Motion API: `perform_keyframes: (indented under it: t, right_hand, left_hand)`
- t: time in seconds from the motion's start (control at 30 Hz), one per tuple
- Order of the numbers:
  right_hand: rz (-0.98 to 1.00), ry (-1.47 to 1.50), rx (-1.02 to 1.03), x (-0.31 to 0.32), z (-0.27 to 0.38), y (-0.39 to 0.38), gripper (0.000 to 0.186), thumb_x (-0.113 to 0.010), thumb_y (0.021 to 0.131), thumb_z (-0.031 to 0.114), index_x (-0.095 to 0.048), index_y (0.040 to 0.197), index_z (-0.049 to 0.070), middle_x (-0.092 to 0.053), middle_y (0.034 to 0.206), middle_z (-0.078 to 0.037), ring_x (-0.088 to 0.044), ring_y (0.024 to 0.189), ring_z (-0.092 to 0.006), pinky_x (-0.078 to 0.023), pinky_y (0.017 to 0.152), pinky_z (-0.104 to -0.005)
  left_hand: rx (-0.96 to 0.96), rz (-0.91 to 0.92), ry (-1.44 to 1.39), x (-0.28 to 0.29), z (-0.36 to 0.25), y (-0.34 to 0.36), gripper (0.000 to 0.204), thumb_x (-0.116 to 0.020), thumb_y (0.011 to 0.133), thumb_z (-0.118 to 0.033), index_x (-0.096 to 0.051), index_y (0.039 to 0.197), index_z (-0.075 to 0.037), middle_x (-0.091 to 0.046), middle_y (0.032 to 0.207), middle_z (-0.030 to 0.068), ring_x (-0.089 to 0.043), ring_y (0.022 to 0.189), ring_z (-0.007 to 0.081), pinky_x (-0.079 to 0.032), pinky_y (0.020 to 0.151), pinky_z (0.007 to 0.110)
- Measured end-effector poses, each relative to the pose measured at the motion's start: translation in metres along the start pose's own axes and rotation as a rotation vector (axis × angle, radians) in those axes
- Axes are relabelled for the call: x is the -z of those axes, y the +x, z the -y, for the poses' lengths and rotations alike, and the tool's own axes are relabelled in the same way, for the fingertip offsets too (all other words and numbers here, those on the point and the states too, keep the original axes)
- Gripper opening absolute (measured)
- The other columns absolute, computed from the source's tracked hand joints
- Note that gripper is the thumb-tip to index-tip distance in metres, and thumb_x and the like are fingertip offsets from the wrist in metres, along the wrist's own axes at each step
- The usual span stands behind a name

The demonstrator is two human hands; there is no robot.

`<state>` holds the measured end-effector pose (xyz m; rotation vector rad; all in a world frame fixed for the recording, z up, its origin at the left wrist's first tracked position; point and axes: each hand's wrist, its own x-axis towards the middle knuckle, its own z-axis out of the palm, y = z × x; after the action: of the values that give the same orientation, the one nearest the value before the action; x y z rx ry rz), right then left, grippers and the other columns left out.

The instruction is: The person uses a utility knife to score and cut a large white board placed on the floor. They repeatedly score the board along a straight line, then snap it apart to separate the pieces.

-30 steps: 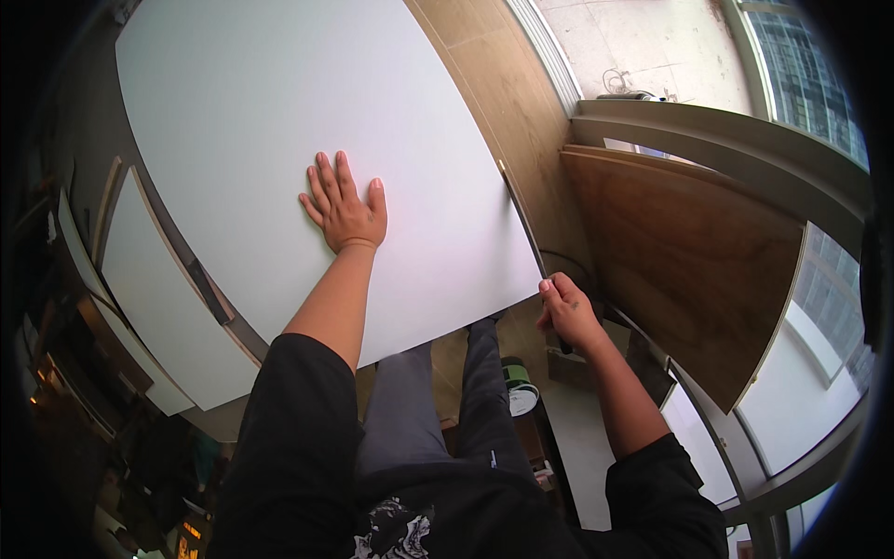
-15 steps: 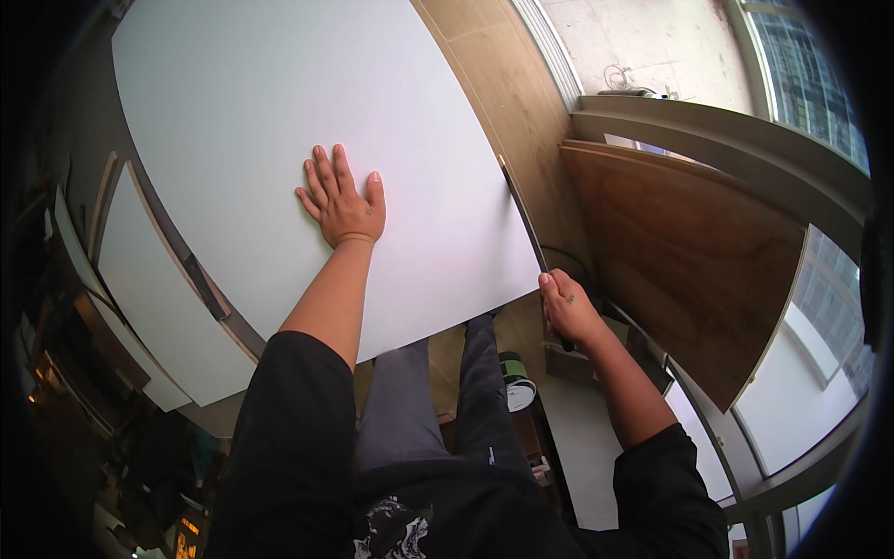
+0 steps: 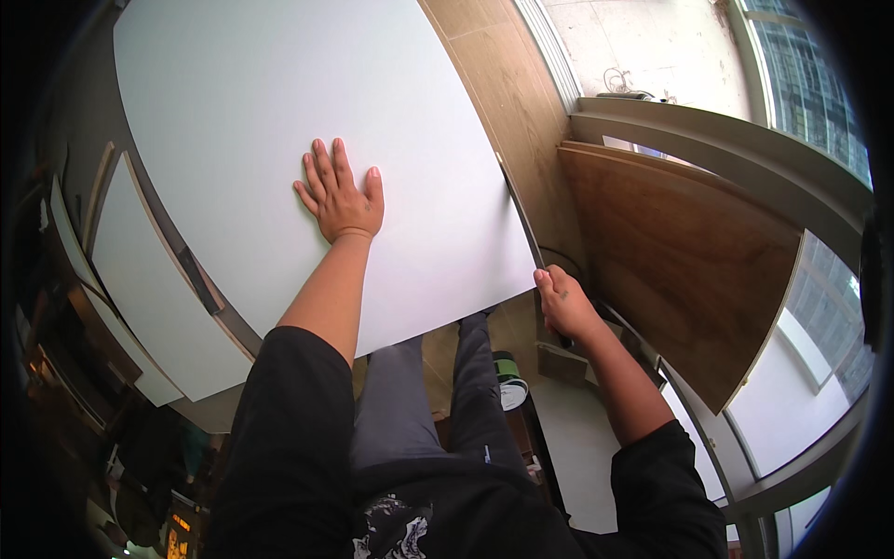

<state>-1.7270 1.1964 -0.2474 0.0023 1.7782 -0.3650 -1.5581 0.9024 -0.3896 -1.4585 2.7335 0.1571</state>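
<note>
A large white panel (image 3: pixel 410 112) lies flat in front of me and fills the middle of the view. My left hand (image 3: pixel 345 197) rests palm down on it, fingers spread. At the panel's right edge, near its close corner, my right hand (image 3: pixel 564 303) is closed round a long, narrow dark tool, by its look a file (image 3: pixel 524 216). The tool's far part runs along that edge, its tip pointing away from me. My fingers hide the gripped part, and the exact contact with the edge cannot be made out.
Narrower white boards (image 3: pixel 154 279) lie to the left. On the right leans a brown wooden board (image 3: pixel 680 261) beside the window frame (image 3: pixel 736 144). A green and white can (image 3: pixel 510 382) stands on the floor by my leg.
My right hand and the tool have shifted very slightly up and left in the view. The left hand stays flat on the panel; the whole scene has shifted a little.
</note>
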Motion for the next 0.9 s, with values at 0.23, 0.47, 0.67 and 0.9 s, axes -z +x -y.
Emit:
perform_keyframes:
  t: [0.23, 0.47, 0.67, 0.9]
  right_hand:
    - [-0.114, -0.153, 0.129, -0.008, -0.022, 0.02, 0.044, -0.042, 0.108, 0.038, -0.05, 0.096, -0.003, -0.062, 0.077, -0.023, -0.061, 0.05, -0.0309, -0.051, 0.052, -0.0425]
    - [-0.08, -0.156, -0.016, -0.007, 0.015, 0.008, 0.046, -0.041, 0.108, 0.038, -0.052, 0.096, -0.005, -0.064, 0.084, -0.029, -0.065, 0.062, -0.0382, -0.053, 0.062, -0.0465]
    - [-0.105, -0.199, 0.002, -0.013, 0.012, 0.031, 0.047, -0.039, 0.109, 0.038, -0.053, 0.1, -0.006, -0.065, 0.084, -0.029, -0.063, 0.053, -0.0361, -0.052, 0.053, -0.0447]
    - [-0.051, -0.077, -0.067, -0.003, 0.024, 0.023, 0.043, -0.043, 0.108, 0.038, -0.05, 0.103, -0.005, -0.06, 0.073, -0.018, -0.059, 0.048, -0.0255, -0.05, 0.05, -0.0396]
  left_hand:
    - [-0.001, 0.001, -0.012, -0.003, 0.001, 0.001, 0.074, -0.043, 0.099, -0.055, -0.021, 0.162, -0.023, -0.01, 0.171, 0.0039, -0.008, 0.157, 0.0265, 0.003, 0.124, 0.055]
    - [0.003, -0.001, -0.007, -0.001, 0.001, 0.0, 0.074, -0.044, 0.1, -0.054, -0.021, 0.162, -0.023, -0.011, 0.171, 0.0041, -0.008, 0.157, 0.026, 0.001, 0.124, 0.054]
    - [0.012, 0.016, 0.013, 0.0, 0.001, 0.0, 0.073, -0.044, 0.1, -0.054, -0.02, 0.162, -0.023, -0.011, 0.171, 0.0036, -0.008, 0.157, 0.0257, 0.001, 0.124, 0.053]
    - [0.015, 0.015, -0.013, -0.001, 0.002, 0.001, 0.074, -0.044, 0.1, -0.054, -0.02, 0.162, -0.024, -0.01, 0.171, 0.0028, -0.008, 0.157, 0.0249, 0.002, 0.124, 0.053]
